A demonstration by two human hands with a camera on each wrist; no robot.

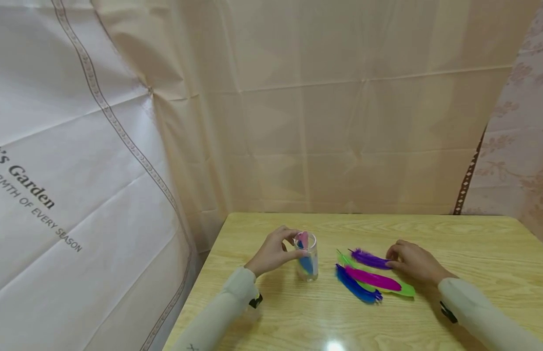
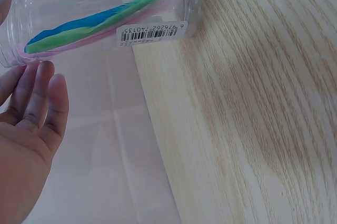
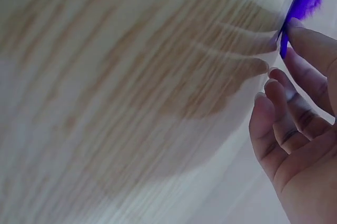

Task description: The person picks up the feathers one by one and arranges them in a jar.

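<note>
My left hand [image 1: 273,251] holds a clear glass [image 1: 313,268] near its rim, thumb on the near side. The glass stands upright on the table. Inside it, the left wrist view shows blue, green [image 2: 89,37] and pink feathers lying along its length, and a barcode label [image 2: 152,32] on the wall. Over to the right, my right hand [image 1: 415,262] pinches one end of a purple feather [image 1: 369,260] between thumb and index finger, low over the tabletop; its other fingers are bent and hold nothing. A magenta feather [image 1: 376,279], a dark blue feather [image 1: 356,285] and green feathers [image 1: 407,290] overlap beside it.
Everything stands on a light wood-grain table [image 1: 473,243]. A beige cloth [image 1: 341,146] hangs behind the far edge, a white printed cloth [image 1: 78,185] at the left, and a flowered one [image 1: 513,161] at the right.
</note>
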